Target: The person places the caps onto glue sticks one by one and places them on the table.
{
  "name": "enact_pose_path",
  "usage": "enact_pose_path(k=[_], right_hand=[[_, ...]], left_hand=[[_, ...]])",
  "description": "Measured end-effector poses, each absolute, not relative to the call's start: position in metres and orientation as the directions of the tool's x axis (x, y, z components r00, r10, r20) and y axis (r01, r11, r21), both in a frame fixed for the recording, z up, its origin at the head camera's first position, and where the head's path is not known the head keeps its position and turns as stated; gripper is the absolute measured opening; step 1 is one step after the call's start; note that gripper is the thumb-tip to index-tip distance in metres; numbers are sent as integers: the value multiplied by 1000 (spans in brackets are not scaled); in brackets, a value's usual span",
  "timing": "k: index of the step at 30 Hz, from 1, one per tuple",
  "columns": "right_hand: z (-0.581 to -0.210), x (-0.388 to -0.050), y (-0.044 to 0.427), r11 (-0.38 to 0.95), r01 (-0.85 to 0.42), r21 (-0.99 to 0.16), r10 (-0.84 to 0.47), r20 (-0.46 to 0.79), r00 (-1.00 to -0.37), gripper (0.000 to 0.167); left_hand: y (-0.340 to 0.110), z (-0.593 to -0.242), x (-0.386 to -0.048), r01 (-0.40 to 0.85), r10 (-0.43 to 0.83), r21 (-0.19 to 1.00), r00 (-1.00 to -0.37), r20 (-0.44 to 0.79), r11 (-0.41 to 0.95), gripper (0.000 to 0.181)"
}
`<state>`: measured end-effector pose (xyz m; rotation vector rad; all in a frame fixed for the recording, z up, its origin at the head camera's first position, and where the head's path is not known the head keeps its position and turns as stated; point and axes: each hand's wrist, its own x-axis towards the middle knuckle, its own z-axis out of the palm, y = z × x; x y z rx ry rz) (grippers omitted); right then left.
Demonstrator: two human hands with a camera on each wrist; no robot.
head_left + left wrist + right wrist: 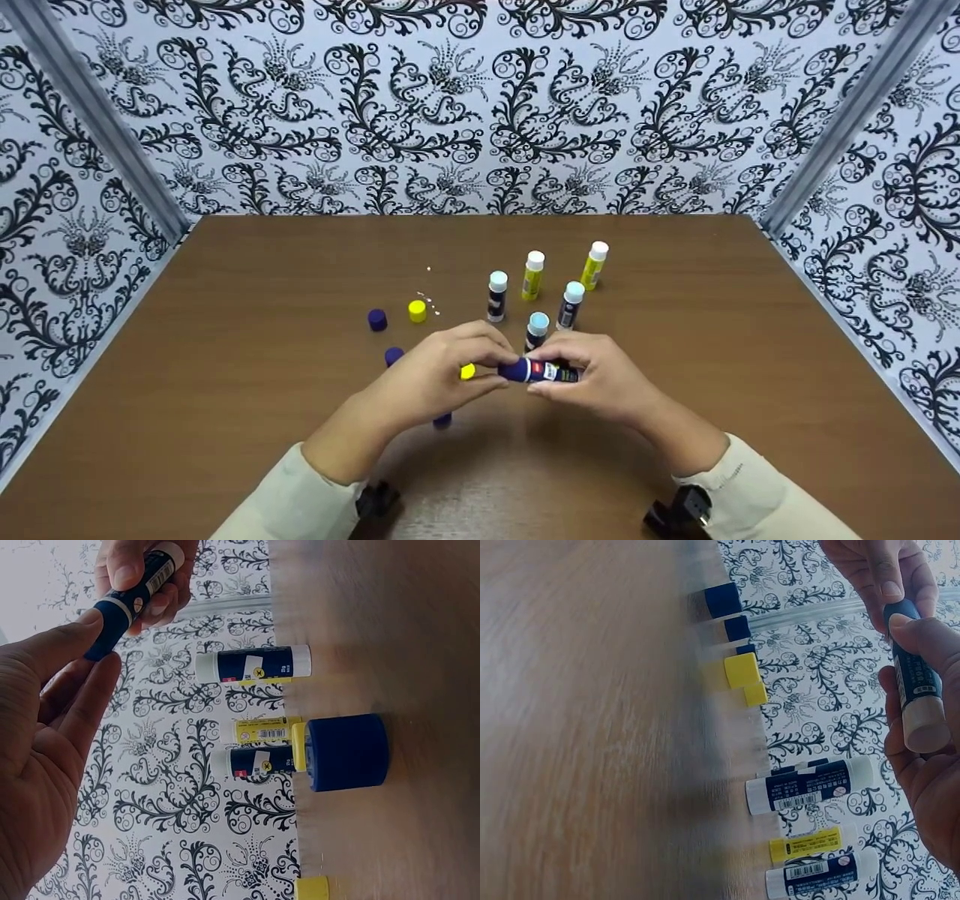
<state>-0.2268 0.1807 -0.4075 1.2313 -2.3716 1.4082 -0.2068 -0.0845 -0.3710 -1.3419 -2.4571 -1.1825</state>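
Above the table, a dark blue glue stick (pixel 551 371) is held level between both hands. My left hand (pixel 420 375) pinches its blue cap (pixel 514 370) between thumb and fingers. The right hand (pixel 611 379) grips the labelled body; its white base shows (pixel 926 725) in the right wrist view. The cap sits at the end of the stick, with a pale ring beside it. Just beyond the hands stands an uncapped blue glue stick (pixel 537 327), partly hidden by the right hand. Behind the left hand, a yellow cap (pixel 468 372) and a blue cap (pixel 442 421) are partly covered.
Further back stand two blue glue sticks (pixel 496 298) and two yellow ones (pixel 532 279), all uncapped. Left of them lie a blue cap (pixel 377 319), a yellow cap (pixel 417 311) and another blue cap (pixel 394 355). White crumbs dot the brown table (pixel 262 315). Patterned walls enclose it.
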Motion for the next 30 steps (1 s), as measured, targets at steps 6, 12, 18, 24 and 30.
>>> enact_pose_path(k=[6,12,18,24,30], right_hand=[[-407,-226,180,241,-688,-685,-582,465,-667,24],[-407,-226,180,240,-687,-686,-579,466,-668,24],[-406,-223,180,269,-677,-685,-579,446,-682,23],[-403,-219,179,320,-667,-673,-554,438,-708,26],[-403,-219,178,311,-665,-679,-550,442,-709,25]], left_hand=[[-83,-372,-206,766,673,562,-596,437,313,23],[-82,-375,-206,802,667,516,-564,486,302,23],[-78,-378,-205,776,638,543,-600,483,320,26],[-73,-380,-205,684,581,646,-692,429,338,26],[-72,-381,-204,635,553,701,-729,404,326,26]])
